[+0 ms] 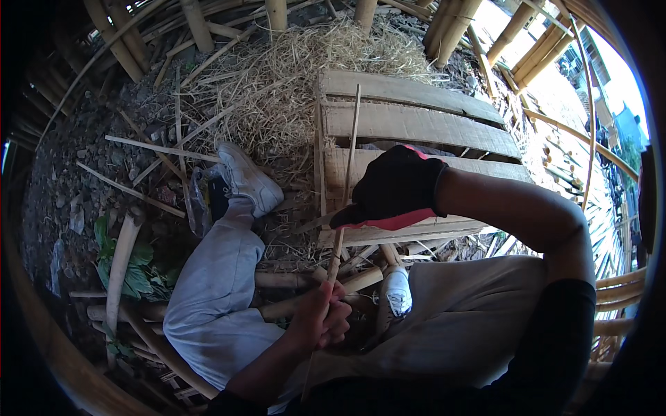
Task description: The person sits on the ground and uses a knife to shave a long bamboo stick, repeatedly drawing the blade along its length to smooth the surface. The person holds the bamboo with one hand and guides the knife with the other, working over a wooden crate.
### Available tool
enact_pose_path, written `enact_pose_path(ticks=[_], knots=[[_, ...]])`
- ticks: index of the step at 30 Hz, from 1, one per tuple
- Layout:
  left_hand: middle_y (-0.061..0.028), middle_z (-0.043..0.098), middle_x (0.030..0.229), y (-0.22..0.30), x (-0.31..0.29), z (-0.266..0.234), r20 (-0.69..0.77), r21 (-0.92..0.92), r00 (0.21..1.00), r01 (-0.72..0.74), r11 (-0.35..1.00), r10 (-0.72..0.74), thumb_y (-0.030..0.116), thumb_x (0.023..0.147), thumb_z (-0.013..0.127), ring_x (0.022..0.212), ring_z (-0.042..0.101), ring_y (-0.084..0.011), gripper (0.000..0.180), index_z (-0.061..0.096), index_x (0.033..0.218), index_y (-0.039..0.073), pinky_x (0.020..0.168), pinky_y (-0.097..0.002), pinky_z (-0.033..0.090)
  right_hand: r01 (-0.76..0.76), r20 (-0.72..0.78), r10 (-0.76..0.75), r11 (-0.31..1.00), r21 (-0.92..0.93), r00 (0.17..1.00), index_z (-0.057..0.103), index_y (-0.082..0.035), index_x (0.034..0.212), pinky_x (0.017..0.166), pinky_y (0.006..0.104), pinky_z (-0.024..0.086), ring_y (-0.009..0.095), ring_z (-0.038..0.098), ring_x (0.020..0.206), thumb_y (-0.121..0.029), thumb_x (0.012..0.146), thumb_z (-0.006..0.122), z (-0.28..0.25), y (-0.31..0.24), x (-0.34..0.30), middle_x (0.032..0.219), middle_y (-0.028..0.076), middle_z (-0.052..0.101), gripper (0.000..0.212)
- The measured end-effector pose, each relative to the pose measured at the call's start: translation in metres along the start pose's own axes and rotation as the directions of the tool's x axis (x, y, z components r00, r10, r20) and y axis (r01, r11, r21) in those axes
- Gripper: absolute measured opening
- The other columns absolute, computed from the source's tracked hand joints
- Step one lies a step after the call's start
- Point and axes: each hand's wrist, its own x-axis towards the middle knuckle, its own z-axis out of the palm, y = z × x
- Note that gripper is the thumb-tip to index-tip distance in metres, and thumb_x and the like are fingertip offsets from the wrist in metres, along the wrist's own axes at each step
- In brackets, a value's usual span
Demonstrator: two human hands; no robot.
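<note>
A long, thin bamboo strip [352, 128] slants up from my lap across the front of a wooden slatted crate. My bare left hand [324, 317] is closed around its lower part, and the tail of the strip runs on down below the fist. Higher up, my right hand [392, 188], in a black and red glove, is closed at the strip. A dull, narrow knife blade [313, 224] sticks out to the left from under the gloved fingers, crossing at the strip. The glove hides the knife's handle.
The slatted crate [416, 118] stands right ahead, with a heap of pale shavings [291, 90] behind it. Bamboo posts [276, 15] ring the far side. Loose strips [161, 148] and a leafy plant [128, 260] lie left of my shoe [246, 182]. Bamboo poles [284, 279] run under my legs.
</note>
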Motion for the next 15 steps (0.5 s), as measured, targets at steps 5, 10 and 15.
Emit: enact_pose_path(ticks=[5, 10, 15], knots=[[0.0065, 0.031, 0.053, -0.001, 0.003, 0.002, -0.023, -0.015, 0.999, 0.028, 0.999, -0.028, 0.075, 0.100, 0.047, 0.034, 0.028, -0.0069, 0.052, 0.040, 0.095, 0.024, 0.037, -0.0242, 0.023, -0.376, -0.088, 0.369, 0.923, -0.081, 0.925, 0.077, -0.008, 0.092, 0.088, 0.0474, 0.054, 0.040, 0.070, 0.091, -0.078, 0.102, 0.029, -0.042, 0.089, 0.010, 0.090, 0.017, 0.075, 0.085], [0.0064, 0.030, 0.054, -0.002, 0.002, -0.003, 0.017, -0.019, 1.000, 0.020, 1.000, -0.019, 0.073, 0.102, 0.044, 0.036, 0.028, -0.0074, 0.051, 0.039, 0.095, 0.022, 0.039, -0.0249, 0.023, -0.084, 0.035, 0.084, 0.996, 0.003, 0.996, 0.078, -0.009, 0.100, 0.098, 0.0484, 0.052, 0.040, 0.069, 0.104, -0.080, 0.101, 0.029, -0.014, 0.045, 0.007, 0.103, 0.019, 0.075, 0.087], [0.0064, 0.030, 0.055, 0.004, 0.003, 0.008, -0.071, 0.046, 0.997, 0.012, 0.999, -0.009, 0.074, 0.101, 0.046, 0.036, 0.027, -0.0072, 0.053, 0.040, 0.095, 0.022, 0.038, -0.0246, 0.022, -0.004, 0.019, 0.004, 1.000, -0.020, 1.000, 0.079, -0.017, 0.096, 0.083, 0.0457, 0.055, 0.035, 0.071, 0.094, -0.072, 0.104, 0.036, -0.016, 0.071, 0.015, 0.094, 0.010, 0.077, 0.071]])
